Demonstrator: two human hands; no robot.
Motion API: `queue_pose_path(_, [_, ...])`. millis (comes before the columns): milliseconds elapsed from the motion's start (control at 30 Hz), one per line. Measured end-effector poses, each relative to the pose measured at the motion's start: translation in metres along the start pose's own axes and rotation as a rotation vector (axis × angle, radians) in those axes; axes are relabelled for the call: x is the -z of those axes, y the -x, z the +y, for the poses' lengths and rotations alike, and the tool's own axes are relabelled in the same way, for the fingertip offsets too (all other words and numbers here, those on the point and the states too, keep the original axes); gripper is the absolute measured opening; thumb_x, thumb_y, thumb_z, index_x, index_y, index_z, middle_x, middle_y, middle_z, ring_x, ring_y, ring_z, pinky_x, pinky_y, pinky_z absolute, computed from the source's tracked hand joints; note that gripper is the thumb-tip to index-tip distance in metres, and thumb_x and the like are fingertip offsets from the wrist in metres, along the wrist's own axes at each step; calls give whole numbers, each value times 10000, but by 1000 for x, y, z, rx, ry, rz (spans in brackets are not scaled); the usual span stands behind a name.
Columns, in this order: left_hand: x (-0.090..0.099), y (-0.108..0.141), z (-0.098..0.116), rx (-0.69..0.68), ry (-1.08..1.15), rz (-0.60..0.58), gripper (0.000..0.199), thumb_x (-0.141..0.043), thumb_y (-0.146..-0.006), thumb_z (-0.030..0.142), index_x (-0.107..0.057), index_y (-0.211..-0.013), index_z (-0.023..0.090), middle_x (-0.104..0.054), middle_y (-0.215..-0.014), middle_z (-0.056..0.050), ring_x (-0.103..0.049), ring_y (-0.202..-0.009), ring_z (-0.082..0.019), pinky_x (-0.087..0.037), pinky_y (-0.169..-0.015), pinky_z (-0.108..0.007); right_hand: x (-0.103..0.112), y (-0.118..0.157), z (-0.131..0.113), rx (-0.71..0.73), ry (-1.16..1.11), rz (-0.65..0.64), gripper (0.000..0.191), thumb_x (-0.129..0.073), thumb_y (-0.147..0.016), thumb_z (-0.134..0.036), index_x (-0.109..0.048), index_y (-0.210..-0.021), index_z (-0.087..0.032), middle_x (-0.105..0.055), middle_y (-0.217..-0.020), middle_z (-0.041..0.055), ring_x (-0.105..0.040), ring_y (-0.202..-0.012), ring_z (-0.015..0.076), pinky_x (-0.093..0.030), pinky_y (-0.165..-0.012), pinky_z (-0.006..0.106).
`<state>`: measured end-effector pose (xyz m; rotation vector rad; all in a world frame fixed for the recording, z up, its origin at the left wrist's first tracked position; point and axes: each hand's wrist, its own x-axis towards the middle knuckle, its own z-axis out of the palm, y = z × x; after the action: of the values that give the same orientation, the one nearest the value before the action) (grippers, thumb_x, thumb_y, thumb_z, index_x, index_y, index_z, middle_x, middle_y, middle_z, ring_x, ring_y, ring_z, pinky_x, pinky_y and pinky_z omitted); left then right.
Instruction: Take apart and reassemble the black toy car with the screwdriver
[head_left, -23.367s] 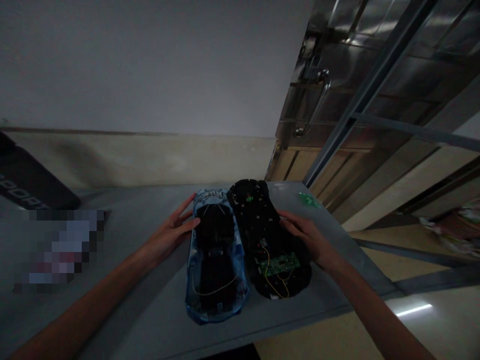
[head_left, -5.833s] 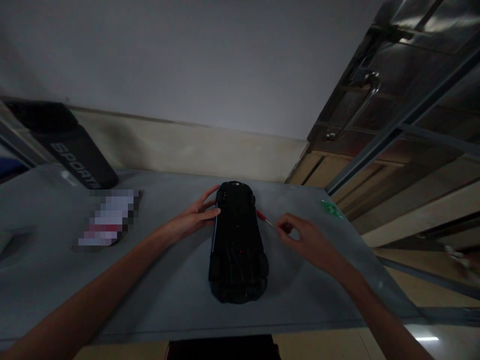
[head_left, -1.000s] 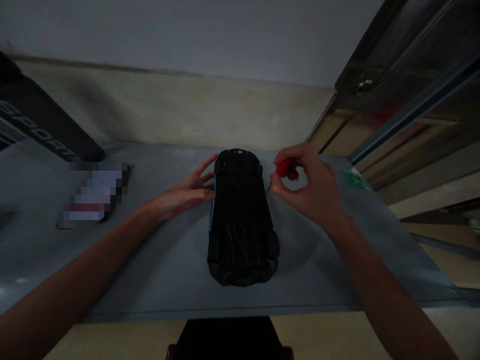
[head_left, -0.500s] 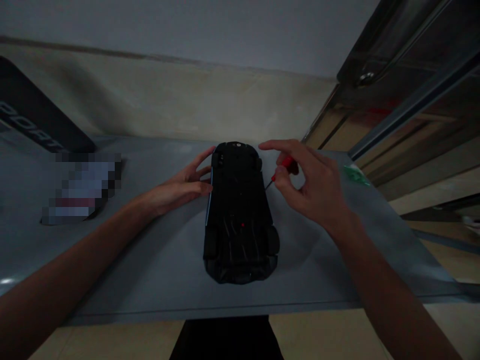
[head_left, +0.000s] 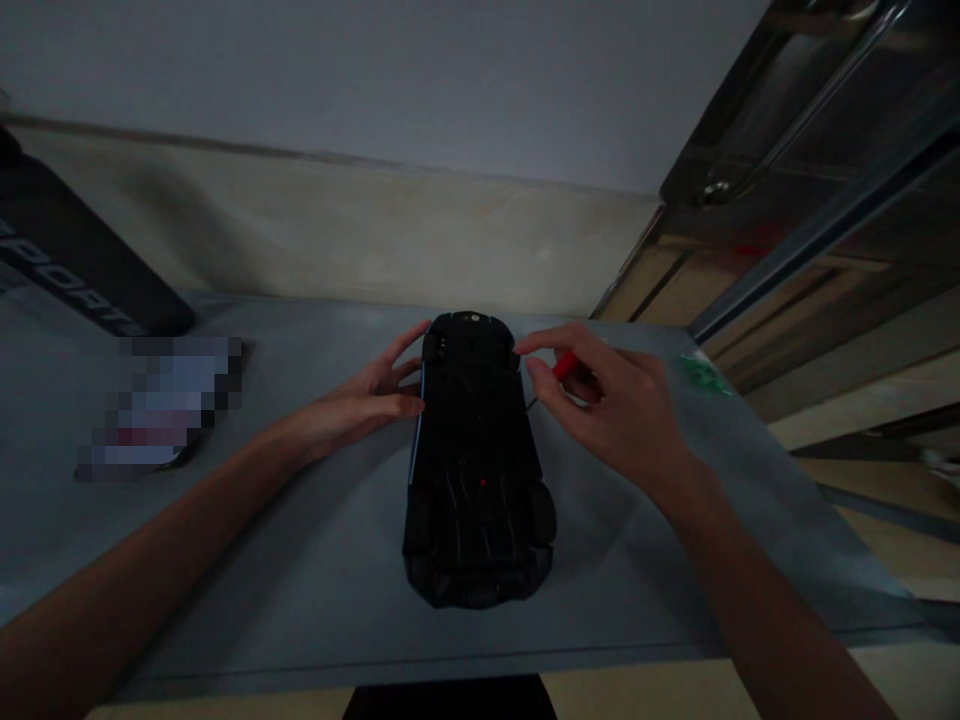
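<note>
A black toy car (head_left: pixel 480 450) lies upside down on the grey table, its underside facing up with a small red dot on it. My left hand (head_left: pixel 367 405) rests against the car's left side, fingers spread, thumb and fingertips touching its edge. On the other side, my right hand (head_left: pixel 607 400) is closed around a red-handled screwdriver (head_left: pixel 565 366). The thin shaft slants down toward the car's right edge; whether the tip touches anything cannot be made out. My right index fingertip is near the car's upper right wheel.
A dark cylindrical object with white lettering (head_left: pixel 82 250) lies at the far left, beside a blurred-out flat item (head_left: pixel 165 405). A green crumpled piece (head_left: pixel 705 373) is on the right of the table (head_left: pixel 300 600). A wall stands behind.
The view has tilted, so everything sits lower in the picture. My right hand has shifted slightly left toward the car, its index finger and thumb closer together. My left hand stays on the car.
</note>
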<state>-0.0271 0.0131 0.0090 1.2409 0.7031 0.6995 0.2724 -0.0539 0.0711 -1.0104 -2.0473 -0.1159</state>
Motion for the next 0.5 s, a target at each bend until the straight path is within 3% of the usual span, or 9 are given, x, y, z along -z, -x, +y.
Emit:
queue_pose_path(233, [5,0,-4,-16,-5,-15,1191,-976,-827,316,-356,-1822,526,-499,-1821,-68,-664,-1469,-384,-596,-1146,-470,2,0,0,8,16,-42,310,-629,-1093,-209,-738,-1358,-328,-743,-858,-20,-658,-667,178,-564,-702,319])
queue_pose_path(400, [5,1,-4,-19,-4,-12,1192,-962,-851,301,-323,-1836,507,-519,-1808,-57,-696,-1408,-357,-595,-1123,-448,0,1,1,13,53,5,137,-692,-1125,-267,-760,-1229,-324,-650,-690,-72,-590,-533,137,-499,-610,291])
queue_pose_path(500, [1,2,-1,-24,6,-27,1195,-963,-854,297,-316,-1839,493,-501,-1824,-79,-670,-1452,-373,-590,-1139,-465,1,0,1,52,52,1,234,-638,-1107,-221,-743,-1294,-315,-698,-755,-39,-646,-605,166,-530,-650,314])
